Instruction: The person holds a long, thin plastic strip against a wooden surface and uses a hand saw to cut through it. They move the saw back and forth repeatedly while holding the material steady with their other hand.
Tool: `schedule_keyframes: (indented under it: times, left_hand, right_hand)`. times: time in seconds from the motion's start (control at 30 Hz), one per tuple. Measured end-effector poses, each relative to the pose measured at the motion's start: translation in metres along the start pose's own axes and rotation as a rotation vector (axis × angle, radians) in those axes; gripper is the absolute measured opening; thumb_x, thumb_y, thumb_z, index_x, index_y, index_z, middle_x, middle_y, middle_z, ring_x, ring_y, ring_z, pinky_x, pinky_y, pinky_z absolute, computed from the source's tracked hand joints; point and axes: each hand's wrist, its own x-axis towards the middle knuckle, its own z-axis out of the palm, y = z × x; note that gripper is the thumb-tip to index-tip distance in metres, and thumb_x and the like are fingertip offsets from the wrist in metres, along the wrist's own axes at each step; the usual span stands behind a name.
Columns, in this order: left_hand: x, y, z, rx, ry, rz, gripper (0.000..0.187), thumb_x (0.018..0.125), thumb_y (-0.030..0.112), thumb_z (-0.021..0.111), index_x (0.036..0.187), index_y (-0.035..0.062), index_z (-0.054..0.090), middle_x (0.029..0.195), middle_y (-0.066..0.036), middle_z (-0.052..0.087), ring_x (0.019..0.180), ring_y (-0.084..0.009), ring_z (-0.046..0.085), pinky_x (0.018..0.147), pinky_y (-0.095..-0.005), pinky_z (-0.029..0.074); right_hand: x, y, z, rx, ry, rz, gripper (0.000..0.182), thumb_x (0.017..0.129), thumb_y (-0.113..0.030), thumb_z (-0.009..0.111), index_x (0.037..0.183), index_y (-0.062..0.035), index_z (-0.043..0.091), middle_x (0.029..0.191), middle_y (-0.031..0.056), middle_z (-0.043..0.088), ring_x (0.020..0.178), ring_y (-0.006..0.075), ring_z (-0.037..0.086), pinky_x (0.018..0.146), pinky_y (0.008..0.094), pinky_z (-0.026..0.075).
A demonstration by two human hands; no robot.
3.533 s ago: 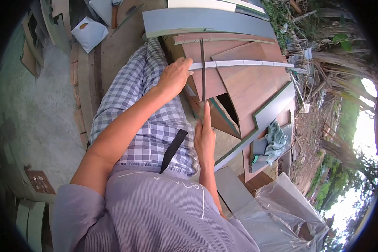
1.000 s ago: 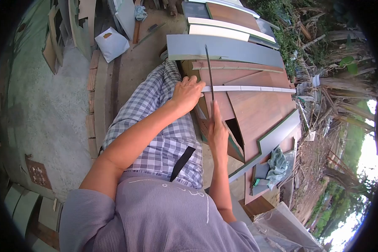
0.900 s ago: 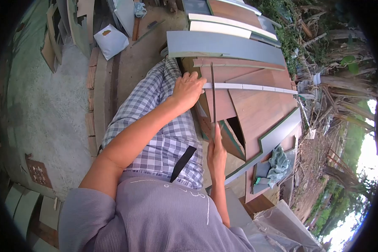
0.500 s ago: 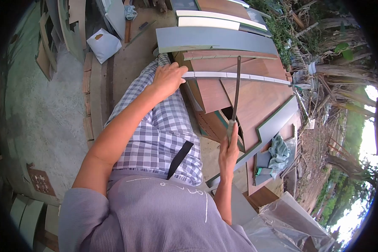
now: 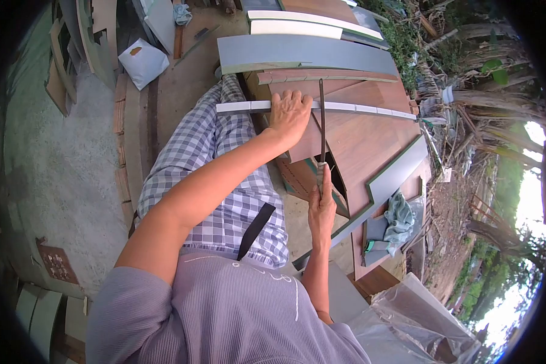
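A long, narrow white strip [image 5: 370,109] with cross lines lies across the brown boards [image 5: 376,139]. My left hand [image 5: 291,115] is closed around it, and its near end sticks out to the left of the hand. In my right hand [image 5: 323,203] is the handle of a long thin dark tool [image 5: 322,121], like a file or a blade. The tool crosses the strip just right of my left hand; whether the two touch is unclear. Behind the strip lies a reddish-brown strip [image 5: 346,75].
Grey panels [image 5: 303,51] lie beyond the strips. Under the boards is a cardboard box [image 5: 300,179]. A teal cloth [image 5: 400,218] rests at the right, near clear plastic sheeting [image 5: 412,321]. A white bag [image 5: 144,64] and leaning boards [image 5: 97,42] stand at the left.
My left hand has moved right along the white strip, whose near end now extends further left. The tool in my right hand has shifted left and stands more upright in view.
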Motion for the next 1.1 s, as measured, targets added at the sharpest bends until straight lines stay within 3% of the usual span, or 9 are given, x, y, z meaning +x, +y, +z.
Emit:
schedule_keyframes:
  times: [0.27, 0.37, 0.47, 0.6, 0.67, 0.77, 0.83, 0.9, 1.1]
  left_hand:
    - [-0.002, -0.003, 0.003, 0.037, 0.132, 0.053, 0.017, 0.083, 0.010, 0.054, 0.099, 0.0079, 0.059, 0.089, -0.009, 0.056, 0.089, -0.0247, 0.054, 0.074, -0.0416, 0.036]
    - [-0.002, -0.001, 0.000, 0.034, 0.115, 0.045, 0.015, 0.082, 0.009, 0.054, 0.097, 0.0080, 0.059, 0.088, -0.009, 0.056, 0.088, -0.0246, 0.054, 0.074, -0.0415, 0.036]
    - [-0.002, -0.001, -0.003, 0.009, 0.130, 0.044, 0.014, 0.082, 0.008, 0.055, 0.096, 0.0081, 0.059, 0.088, -0.008, 0.056, 0.089, -0.0248, 0.054, 0.074, -0.0415, 0.036]
    - [-0.001, 0.000, -0.003, 0.016, 0.094, 0.004, 0.014, 0.082, 0.007, 0.055, 0.095, 0.0085, 0.059, 0.088, -0.008, 0.057, 0.089, -0.0250, 0.054, 0.074, -0.0416, 0.036]
    - [0.000, 0.000, -0.001, 0.016, 0.098, -0.002, 0.014, 0.082, 0.008, 0.055, 0.096, 0.0089, 0.059, 0.088, -0.008, 0.057, 0.090, -0.0248, 0.054, 0.074, -0.0417, 0.036]
    - [0.000, -0.001, 0.001, 0.009, 0.091, 0.006, 0.013, 0.083, 0.009, 0.056, 0.096, 0.0096, 0.059, 0.089, -0.008, 0.057, 0.090, -0.0246, 0.054, 0.075, -0.0417, 0.036]
    - [0.000, -0.001, 0.003, 0.000, 0.089, 0.022, 0.013, 0.084, 0.010, 0.056, 0.096, 0.0099, 0.060, 0.089, -0.008, 0.057, 0.090, -0.0245, 0.053, 0.075, -0.0417, 0.036]
    - [0.001, -0.002, 0.001, 0.004, 0.077, 0.024, 0.013, 0.084, 0.011, 0.056, 0.096, 0.0100, 0.059, 0.090, -0.008, 0.057, 0.091, -0.0250, 0.054, 0.075, -0.0418, 0.036]
    - [0.003, -0.004, -0.009, 0.002, 0.046, 0.018, 0.013, 0.084, 0.008, 0.054, 0.096, 0.0095, 0.059, 0.092, -0.009, 0.056, 0.092, -0.0264, 0.054, 0.075, -0.0419, 0.035]
  right_hand:
    - [0.020, -0.003, 0.003, 0.036, -0.051, 0.055, 0.056, 0.095, -0.005, 0.046, 0.147, -0.0209, 0.032, 0.116, 0.0231, 0.062, 0.098, 0.0346, 0.065, 0.083, 0.0358, 0.049]
    - [0.057, -0.012, 0.011, -0.018, -0.007, -0.084, 0.056, 0.094, -0.005, 0.046, 0.147, -0.0202, 0.032, 0.109, 0.0253, 0.063, 0.091, 0.0373, 0.065, 0.081, 0.0358, 0.049]
    - [0.081, -0.044, 0.010, -0.059, -0.034, -0.052, 0.055, 0.094, -0.005, 0.045, 0.146, -0.0164, 0.032, 0.101, 0.0275, 0.063, 0.089, 0.0403, 0.064, 0.076, 0.0425, 0.049]
    - [0.063, -0.020, 0.019, -0.007, 0.037, -0.165, 0.055, 0.094, -0.005, 0.045, 0.147, -0.0173, 0.031, 0.111, 0.0264, 0.061, 0.093, 0.0390, 0.065, 0.076, 0.0425, 0.049]
    - [0.032, 0.008, 0.025, -0.089, 0.080, -0.147, 0.057, 0.096, -0.007, 0.045, 0.148, -0.0229, 0.029, 0.094, 0.0199, 0.064, 0.063, 0.0198, 0.051, 0.065, 0.0277, 0.045]
    - [-0.009, 0.009, 0.021, -0.046, 0.055, -0.014, 0.059, 0.096, -0.005, 0.045, 0.149, -0.0224, 0.027, 0.096, 0.0160, 0.064, 0.064, 0.0163, 0.049, 0.064, 0.0272, 0.045]
    - [-0.008, 0.010, 0.017, -0.067, 0.030, 0.035, 0.061, 0.095, -0.005, 0.046, 0.149, -0.0225, 0.025, 0.104, 0.0180, 0.065, 0.068, 0.0210, 0.058, 0.068, 0.0281, 0.047]
    - [0.018, 0.002, 0.017, -0.052, 0.087, -0.168, 0.055, 0.094, -0.003, 0.044, 0.146, -0.0168, 0.033, 0.127, 0.0217, 0.056, 0.102, 0.0379, 0.063, 0.079, 0.0401, 0.050]
    - [0.098, -0.059, 0.009, -0.052, -0.009, -0.105, 0.053, 0.093, -0.002, 0.043, 0.144, -0.0148, 0.035, 0.114, 0.0232, 0.061, 0.093, 0.0403, 0.063, 0.073, 0.0459, 0.048]
